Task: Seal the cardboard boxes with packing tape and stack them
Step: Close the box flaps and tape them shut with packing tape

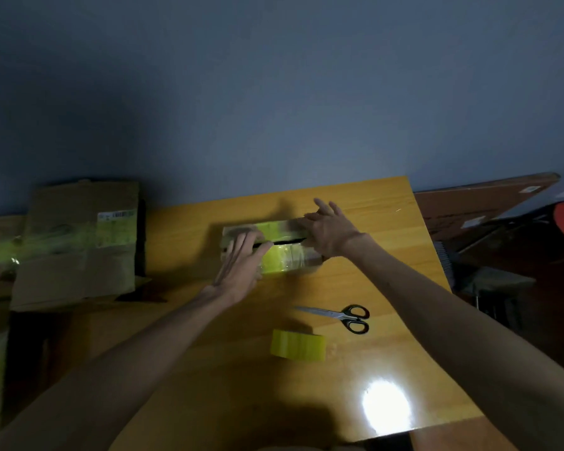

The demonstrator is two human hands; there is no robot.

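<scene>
Box (271, 247) sits mid-table (355, 203), flap seam w/ dark gap. Left hand (241, 268) and right hand (328, 227) press flaps flat, fingers straight. Close gap fully, then tape (298, 346) along seam; scissors (342, 315) nearby.

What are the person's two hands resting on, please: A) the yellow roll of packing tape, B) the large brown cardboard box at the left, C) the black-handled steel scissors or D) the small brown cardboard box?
D: the left hand and the right hand both lie with straight fingers on top of the small brown cardboard box on the yellow wooden table.
</scene>
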